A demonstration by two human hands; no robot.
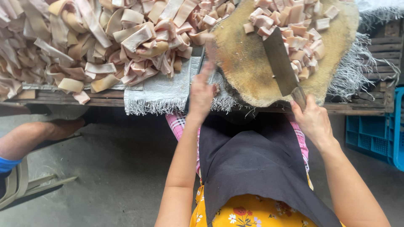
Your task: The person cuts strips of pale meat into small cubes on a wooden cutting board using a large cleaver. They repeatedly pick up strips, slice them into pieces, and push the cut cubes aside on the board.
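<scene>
Wood block: round chopping block (248, 67) on bench (101, 96), cut pale pieces (294, 29) piled on top.
R hand (313, 120): grip clenched on cleaver (281, 63) handle, blade flat on block.
L hand (202, 93): grip released, fingers up, at block's left edge.
Strips (84, 42): heaped on bench, left of block.

No packages, labels, signs or screens show anywhere around the hands; nothing of that kind appears in this view.
</scene>
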